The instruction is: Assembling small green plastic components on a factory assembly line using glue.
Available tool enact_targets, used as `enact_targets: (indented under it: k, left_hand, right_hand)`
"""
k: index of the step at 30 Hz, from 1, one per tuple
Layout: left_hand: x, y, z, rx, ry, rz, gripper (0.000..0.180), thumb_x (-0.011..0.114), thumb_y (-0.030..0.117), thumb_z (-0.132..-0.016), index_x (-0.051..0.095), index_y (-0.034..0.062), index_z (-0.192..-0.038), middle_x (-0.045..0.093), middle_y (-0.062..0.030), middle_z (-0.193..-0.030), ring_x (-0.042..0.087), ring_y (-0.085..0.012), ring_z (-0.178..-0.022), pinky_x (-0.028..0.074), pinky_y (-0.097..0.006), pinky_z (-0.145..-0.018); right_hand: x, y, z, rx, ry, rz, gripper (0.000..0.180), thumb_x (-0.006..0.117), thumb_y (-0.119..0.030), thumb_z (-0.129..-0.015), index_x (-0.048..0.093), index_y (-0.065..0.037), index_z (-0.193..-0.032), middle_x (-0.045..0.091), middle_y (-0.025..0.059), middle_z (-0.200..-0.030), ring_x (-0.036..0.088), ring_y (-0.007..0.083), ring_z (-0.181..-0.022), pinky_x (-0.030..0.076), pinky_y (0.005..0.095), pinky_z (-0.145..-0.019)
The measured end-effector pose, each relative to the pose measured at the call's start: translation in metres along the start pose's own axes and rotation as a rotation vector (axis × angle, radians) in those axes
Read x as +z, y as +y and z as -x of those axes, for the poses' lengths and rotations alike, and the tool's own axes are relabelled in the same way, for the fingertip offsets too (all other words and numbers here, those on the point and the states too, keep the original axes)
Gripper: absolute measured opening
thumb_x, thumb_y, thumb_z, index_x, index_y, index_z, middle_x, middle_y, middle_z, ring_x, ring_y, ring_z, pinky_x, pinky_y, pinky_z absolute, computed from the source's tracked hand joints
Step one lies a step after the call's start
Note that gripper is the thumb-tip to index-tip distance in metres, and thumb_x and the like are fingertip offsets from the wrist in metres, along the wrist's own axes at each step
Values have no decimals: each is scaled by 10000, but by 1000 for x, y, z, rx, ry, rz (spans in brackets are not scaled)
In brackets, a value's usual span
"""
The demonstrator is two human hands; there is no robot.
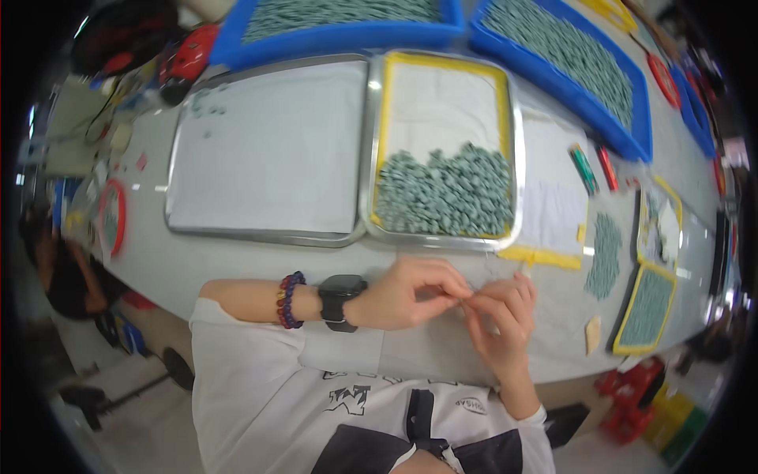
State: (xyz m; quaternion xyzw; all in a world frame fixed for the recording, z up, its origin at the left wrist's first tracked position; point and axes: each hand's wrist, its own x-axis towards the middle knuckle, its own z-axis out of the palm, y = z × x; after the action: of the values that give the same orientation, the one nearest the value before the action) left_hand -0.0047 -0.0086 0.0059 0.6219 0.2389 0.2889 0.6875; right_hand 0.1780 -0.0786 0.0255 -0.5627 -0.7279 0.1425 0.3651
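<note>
My left hand (416,294) and my right hand (502,317) meet over the near side of the table, fingertips pinched together. Whatever sits between those fingertips is too small to make out. Just beyond them lies a metal tray (515,186) with a yellow-edged lining, its near half covered by small grey-green pieces (442,193). Left of it, a wider metal tray (268,150) is lined with a white sheet, and a few similar pieces (207,103) rest in its far left corner.
Blue bins (339,39) of grey-green pieces line the far side. Toward the right are a yellow-edged white sheet (553,189), green (583,169) and red (608,168) tubes, a loose pile of pieces (605,257) and a small yellow-edged tray (646,308). Another person (71,272) sits at far left.
</note>
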Motion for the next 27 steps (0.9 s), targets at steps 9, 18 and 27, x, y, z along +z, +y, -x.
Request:
enact_targets:
  k: [9,18,27]
  left_hand:
    - [-91,56,16,333,735,-825,188,606,-19,-781,645,63,-946,636,-68,-908,615,-180,-734,486,-266,-590]
    - [-172,68,20,42,795,-1153,352,702,78,-751,608,67,-1089,557,-81,-1051,582,-197,-777,491,-296,-681]
    - [-77,31,-94,180,190,-1130,176,585,88,-816,616,47,-984,554,-122,-989,601,-308,-829,492,-416,-706]
  right_hand:
    - [-59,13,30,80,53,9,124,642,30,-723,597,-11,-830,585,96,-808,560,253,-776,434,383,-806]
    - [-65,39,43,234,102,-11,195,637,-6,-757,605,14,-949,574,115,-828,548,246,-793,429,327,-750]
    - [-54,30,16,179,-454,329,657,800,-397,-611,583,-70,-1138,489,64,-799,463,243,-806,365,416,-774]
